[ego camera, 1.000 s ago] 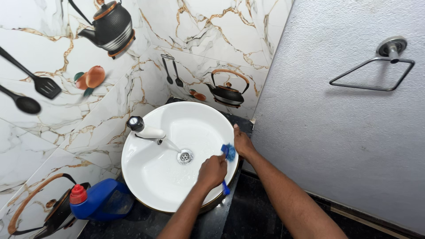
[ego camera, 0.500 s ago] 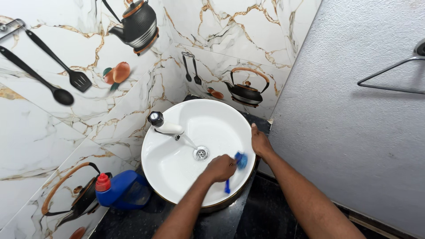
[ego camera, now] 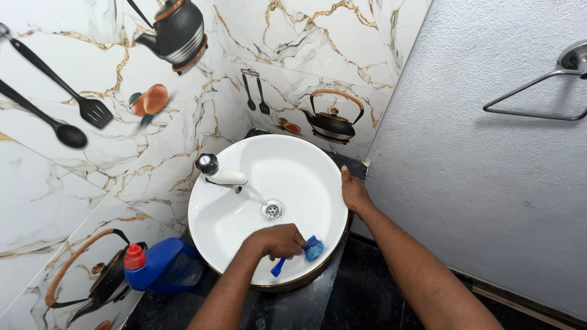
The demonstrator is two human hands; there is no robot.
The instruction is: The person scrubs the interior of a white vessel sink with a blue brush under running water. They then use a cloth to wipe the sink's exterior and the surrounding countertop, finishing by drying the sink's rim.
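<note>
A round white basin (ego camera: 244, 226) sits on a dark counter. My left hand (ego camera: 275, 239) grips a blue brush (ego camera: 306, 250) by its handle, the bristle head pressed against the basin's near inner wall. The brush handle sticks out below my fist. My right hand (ego camera: 354, 194) rests on the basin's right rim, fingers curled over the edge. A white tap with a black knob (ego camera: 217, 172) stands at the basin's left side, and a thin stream of water runs from it toward the metal drain (ego camera: 272, 210).
A blue bottle with a red cap (ego camera: 156, 264) lies on the dark counter (ego camera: 342, 299) left of the basin. Marble-look tiles with kettle pictures cover the left and back walls. A grey textured wall (ego camera: 489, 201) with a metal towel ring (ego camera: 538, 91) stands at the right.
My left hand has drawn the brush down from the basin's right inner side to its near wall, and the brush has turned sideways. The right hand stays on the rim.
</note>
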